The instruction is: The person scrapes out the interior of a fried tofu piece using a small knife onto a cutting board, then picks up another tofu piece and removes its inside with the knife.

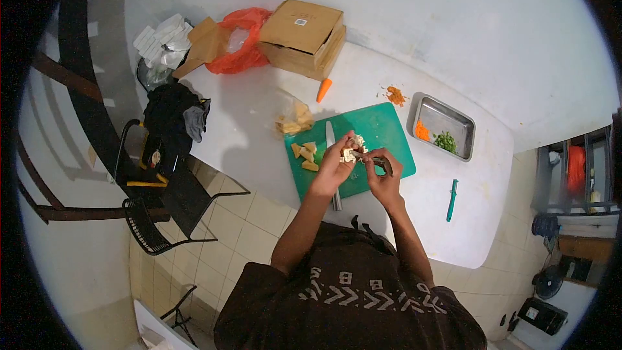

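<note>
Above the green cutting board [382,123], my left hand [338,167] is closed on a pale, crumbly piece of food [350,153]. My right hand [383,178] is closed beside it on a small object with a dark curved part, too small to make out fully. A knife [330,135] lies on the board, partly under my left hand. Yellowish chunks [309,155] rest on the board's left part, and a clear plastic bag of similar pieces [296,121] overlaps its upper left corner.
A metal tray [466,120] holds chopped orange and green bits. Orange peelings [395,96], a carrot piece [324,90], a green-handled peeler [452,201], a cardboard box [301,29] and a red plastic bag [243,58] are on the white table [453,240]. A black chair [184,204] stands left.
</note>
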Motion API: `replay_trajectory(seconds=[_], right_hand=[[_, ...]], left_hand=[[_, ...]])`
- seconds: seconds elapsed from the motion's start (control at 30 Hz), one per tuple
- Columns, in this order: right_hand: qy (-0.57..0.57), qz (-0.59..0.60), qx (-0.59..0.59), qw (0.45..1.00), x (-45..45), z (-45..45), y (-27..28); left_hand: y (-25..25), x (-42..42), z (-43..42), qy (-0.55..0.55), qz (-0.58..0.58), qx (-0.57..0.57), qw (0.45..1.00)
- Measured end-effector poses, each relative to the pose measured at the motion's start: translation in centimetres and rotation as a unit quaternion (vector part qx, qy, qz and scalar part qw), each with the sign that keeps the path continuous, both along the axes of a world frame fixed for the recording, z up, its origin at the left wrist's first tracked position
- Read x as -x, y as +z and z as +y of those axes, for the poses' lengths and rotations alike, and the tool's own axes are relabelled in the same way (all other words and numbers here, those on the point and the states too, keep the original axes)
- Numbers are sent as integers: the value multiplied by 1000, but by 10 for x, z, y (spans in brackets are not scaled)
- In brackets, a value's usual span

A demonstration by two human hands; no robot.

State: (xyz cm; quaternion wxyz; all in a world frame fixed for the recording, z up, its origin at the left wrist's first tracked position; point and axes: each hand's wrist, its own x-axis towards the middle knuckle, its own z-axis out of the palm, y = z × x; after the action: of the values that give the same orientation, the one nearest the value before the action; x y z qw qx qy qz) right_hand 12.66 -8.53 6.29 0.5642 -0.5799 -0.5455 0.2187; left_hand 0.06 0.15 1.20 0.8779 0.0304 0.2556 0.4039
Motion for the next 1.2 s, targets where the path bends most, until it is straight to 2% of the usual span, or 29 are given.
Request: replay_trajectory(seconds=[0.07, 0.17, 0.3, 0.37, 0.5, 0.6, 0.67, 0.77, 0.87, 1.0, 1.07, 1.2], right_hand=[[-23, 77, -8, 997, 6, -1, -5], [-40, 129, 1, 991, 6, -3, -15], [-40, 123, -14, 992, -1, -4, -20], [19, -9, -41, 999, -7, -3, -12], [65, -63, -48, 995, -23, 0, -2], [92, -80, -56, 991, -31, 3, 4], [158, -117, -60, 979, -35, 5, 8], [200, -156, -34, 967, -41, 6, 15], [225, -122, -1, 967, -51, 9, 17], [215, -148, 10, 965, -51, 15, 19], [211, -142, 2, 967, -50, 18, 19], [217, -98, 9, 971, -56, 21, 13]], left_hand=[[-6, -6, 1, 5, -23, -4, 1000], [-10, -9, 2, 20, -22, 3, 1000], [-14, -9, 5, 12, -15, 10, 1000], [-13, -7, 7, -29, -1, 4, 1000], [-26, -4, 14, -50, -45, 1, 998], [-15, -4, 14, -77, -30, -13, 996], [-4, -8, 12, -100, 19, -38, 994], [-7, -7, 13, -112, 24, -61, 992], [-22, -5, 19, -128, -2, -56, 990], [-37, -10, 27, -136, 6, -48, 990], [-57, -6, 37, -188, -66, -94, 975], [-65, -13, 41, -180, -41, -88, 979]])
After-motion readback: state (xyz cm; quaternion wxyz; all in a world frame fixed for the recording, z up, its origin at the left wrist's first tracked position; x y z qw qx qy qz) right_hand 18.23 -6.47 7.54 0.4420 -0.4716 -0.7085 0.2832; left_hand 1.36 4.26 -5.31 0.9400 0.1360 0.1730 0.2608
